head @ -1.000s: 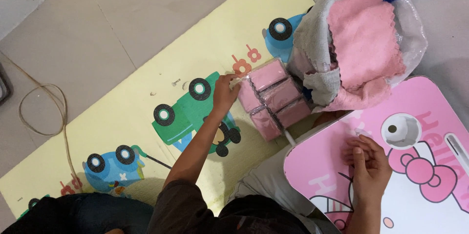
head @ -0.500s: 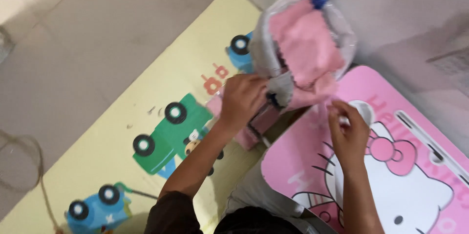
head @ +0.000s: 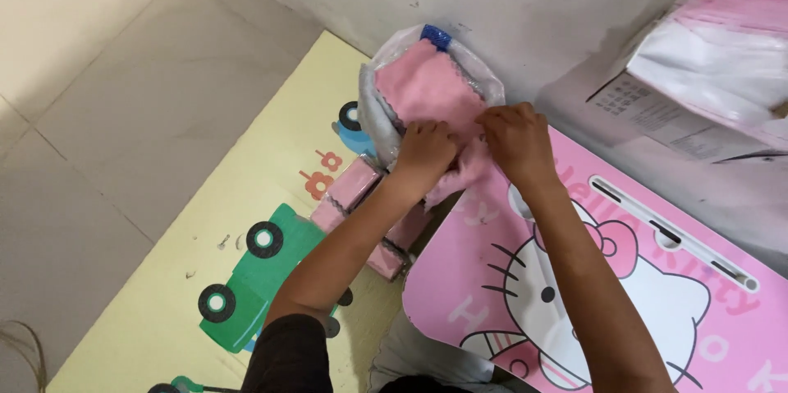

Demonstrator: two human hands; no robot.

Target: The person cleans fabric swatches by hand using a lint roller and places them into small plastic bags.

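Note:
A clear plastic bag [head: 379,105] stuffed with pink cloths [head: 425,85] sits against the wall, at the far edge of a pink cartoon-cat lap table [head: 624,294]. My left hand [head: 425,149] and my right hand [head: 515,137] are both at the bag's mouth, fingers closed on a pink cloth [head: 464,173] that hangs over the table's edge. Several folded, banded pink cloth bundles [head: 355,183] lie on the mat just below my left forearm.
A pale yellow play mat [head: 246,220] with printed green and blue cars covers the tiled floor [head: 107,97]. A plastic-wrapped pack of pink and white cloths [head: 722,60] lies at the top right on a paper sheet. A cable loop [head: 20,344] lies at the lower left.
My left hand left the bundles on the mat and went up to the bag. My right hand rose from the table to the bag's mouth. Both now grip a pink cloth.

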